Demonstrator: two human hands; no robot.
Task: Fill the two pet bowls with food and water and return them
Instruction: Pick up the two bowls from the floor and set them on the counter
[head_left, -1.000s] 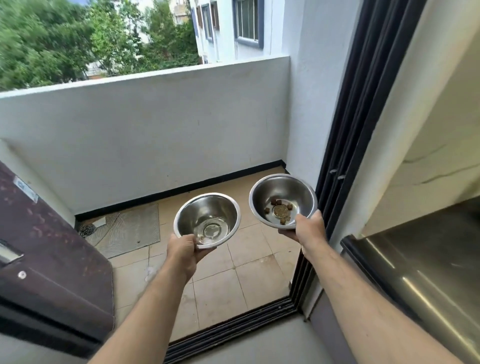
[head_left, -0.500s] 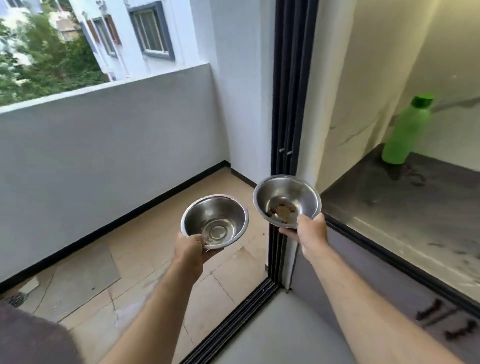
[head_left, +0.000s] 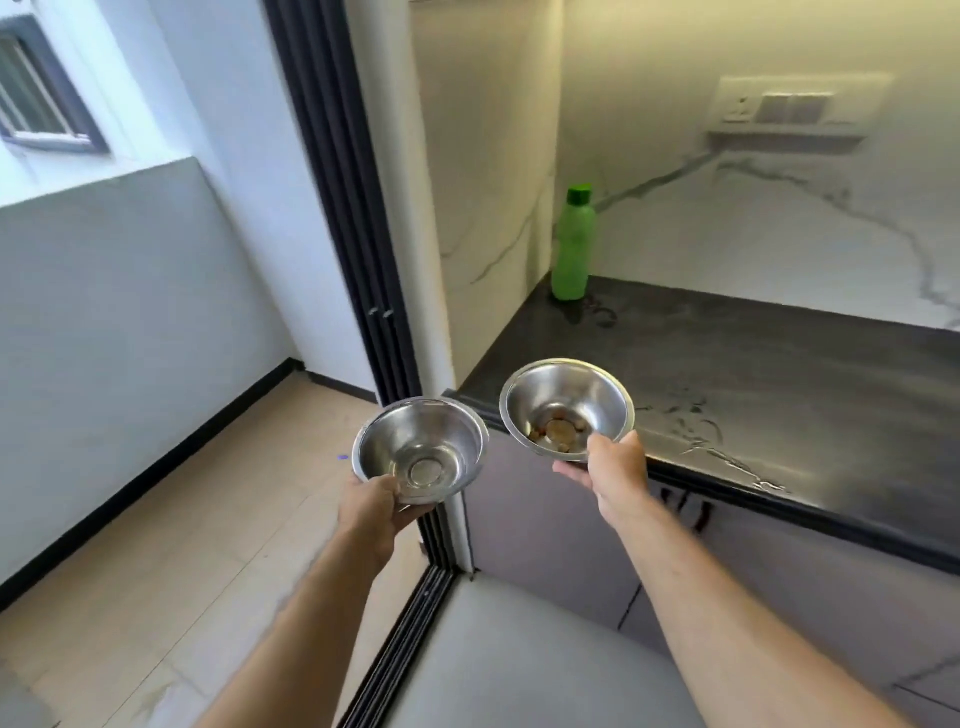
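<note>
I hold two small steel pet bowls in front of me. My left hand (head_left: 371, 512) grips the near rim of the left bowl (head_left: 422, 442), which has a thin film of water at its bottom. My right hand (head_left: 613, 475) pinches the near rim of the right bowl (head_left: 567, 401), which holds a few brown food pieces (head_left: 558, 432). The right bowl hangs over the front corner of a dark countertop (head_left: 769, 374). The left bowl is over the sliding door track (head_left: 410, 623).
A green bottle (head_left: 572, 244) with a green cap stands at the countertop's back left corner by the marble wall. A wall switch panel (head_left: 784, 106) sits above. Grey cabinet doors (head_left: 779, 582) are below the counter. The tiled balcony floor (head_left: 182, 519) and its parapet wall lie left.
My view has swung right from the balcony toward the indoor counter. Both bowls stay in my hands, and the right bowl now hangs over the counter's corner.
</note>
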